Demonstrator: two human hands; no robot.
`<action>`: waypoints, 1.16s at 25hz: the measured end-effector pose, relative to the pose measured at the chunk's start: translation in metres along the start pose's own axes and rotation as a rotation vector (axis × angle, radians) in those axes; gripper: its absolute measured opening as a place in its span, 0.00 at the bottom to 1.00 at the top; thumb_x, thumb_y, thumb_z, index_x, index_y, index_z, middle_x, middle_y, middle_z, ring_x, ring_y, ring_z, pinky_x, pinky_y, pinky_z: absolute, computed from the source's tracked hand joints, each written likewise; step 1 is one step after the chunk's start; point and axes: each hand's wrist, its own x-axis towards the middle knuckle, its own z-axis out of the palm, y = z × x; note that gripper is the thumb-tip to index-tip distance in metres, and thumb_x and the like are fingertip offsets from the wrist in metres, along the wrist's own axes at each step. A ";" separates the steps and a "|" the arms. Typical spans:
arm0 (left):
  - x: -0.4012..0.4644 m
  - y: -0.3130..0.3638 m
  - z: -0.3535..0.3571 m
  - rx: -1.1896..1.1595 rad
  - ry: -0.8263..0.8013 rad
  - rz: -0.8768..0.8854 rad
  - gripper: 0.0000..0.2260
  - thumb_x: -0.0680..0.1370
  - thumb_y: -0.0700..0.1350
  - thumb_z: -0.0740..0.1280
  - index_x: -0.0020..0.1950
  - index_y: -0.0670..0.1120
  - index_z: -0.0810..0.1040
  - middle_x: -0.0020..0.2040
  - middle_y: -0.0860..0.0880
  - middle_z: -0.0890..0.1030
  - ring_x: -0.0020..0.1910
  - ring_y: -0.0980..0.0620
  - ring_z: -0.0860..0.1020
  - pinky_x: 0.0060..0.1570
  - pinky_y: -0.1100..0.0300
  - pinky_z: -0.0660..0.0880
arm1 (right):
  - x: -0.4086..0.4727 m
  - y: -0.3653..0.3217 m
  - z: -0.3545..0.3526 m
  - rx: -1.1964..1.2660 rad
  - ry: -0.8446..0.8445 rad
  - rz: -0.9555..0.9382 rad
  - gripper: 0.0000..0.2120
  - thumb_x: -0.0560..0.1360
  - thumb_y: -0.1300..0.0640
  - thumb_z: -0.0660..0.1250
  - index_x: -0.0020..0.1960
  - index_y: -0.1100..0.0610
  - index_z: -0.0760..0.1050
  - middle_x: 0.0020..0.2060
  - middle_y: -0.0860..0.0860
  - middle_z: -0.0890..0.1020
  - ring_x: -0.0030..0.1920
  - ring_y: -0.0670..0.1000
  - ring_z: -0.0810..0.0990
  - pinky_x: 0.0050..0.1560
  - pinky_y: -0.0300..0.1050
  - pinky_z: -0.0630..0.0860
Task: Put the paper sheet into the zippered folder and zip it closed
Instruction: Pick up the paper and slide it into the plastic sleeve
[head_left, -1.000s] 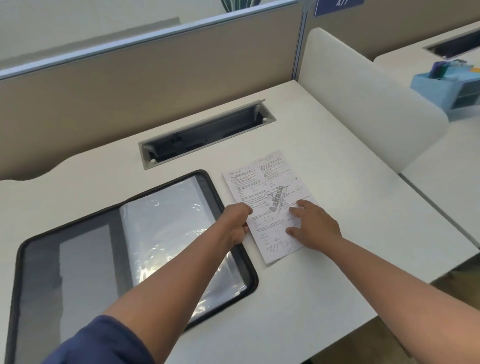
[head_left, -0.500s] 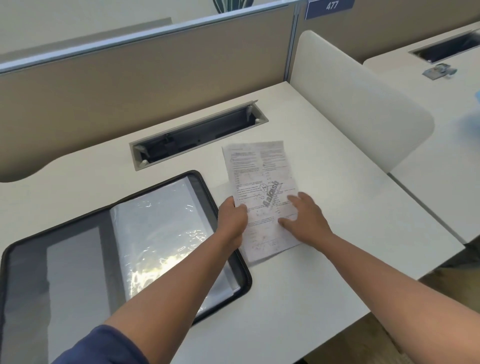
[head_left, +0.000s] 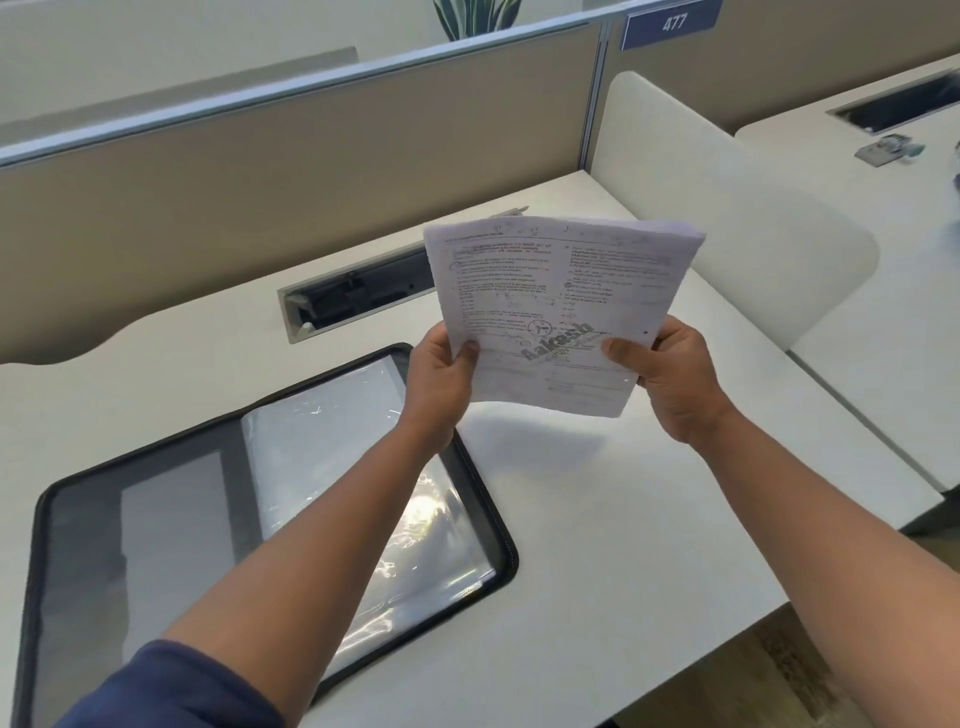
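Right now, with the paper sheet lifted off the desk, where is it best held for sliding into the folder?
Probably by its near lower corners, as now: left hand and right hand pinch the paper sheet from either side, thumbs on top. That leaves the far edge free to lead into the open zippered folder lying at left.

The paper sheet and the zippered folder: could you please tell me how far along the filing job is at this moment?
Done: the zippered folder lies open flat on the desk, clear sleeves exposed. In hand: the paper sheet is off the desk, pinched at its lower edges by the left hand and the right hand, to the right of the folder. Left: put the sheet into the folder, shut it and zip it.
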 end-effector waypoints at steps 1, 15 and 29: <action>0.002 0.000 0.000 0.000 0.002 0.004 0.09 0.84 0.39 0.63 0.59 0.50 0.79 0.58 0.48 0.83 0.58 0.47 0.82 0.53 0.51 0.82 | -0.002 0.001 0.001 -0.010 -0.015 -0.002 0.14 0.70 0.66 0.75 0.53 0.54 0.86 0.54 0.55 0.87 0.53 0.57 0.86 0.51 0.51 0.83; 0.001 -0.020 0.002 -0.060 -0.084 -0.145 0.13 0.84 0.40 0.63 0.68 0.42 0.76 0.62 0.44 0.82 0.62 0.43 0.79 0.61 0.47 0.77 | -0.030 0.036 0.026 -0.173 0.101 0.117 0.16 0.71 0.70 0.68 0.50 0.52 0.85 0.50 0.54 0.88 0.53 0.59 0.85 0.59 0.62 0.80; -0.021 0.011 -0.193 0.105 0.297 -0.131 0.08 0.84 0.44 0.63 0.57 0.48 0.81 0.44 0.57 0.87 0.41 0.57 0.85 0.34 0.66 0.79 | 0.031 0.034 0.192 -0.363 -0.358 0.203 0.08 0.81 0.61 0.68 0.53 0.53 0.84 0.50 0.48 0.89 0.51 0.51 0.87 0.53 0.51 0.83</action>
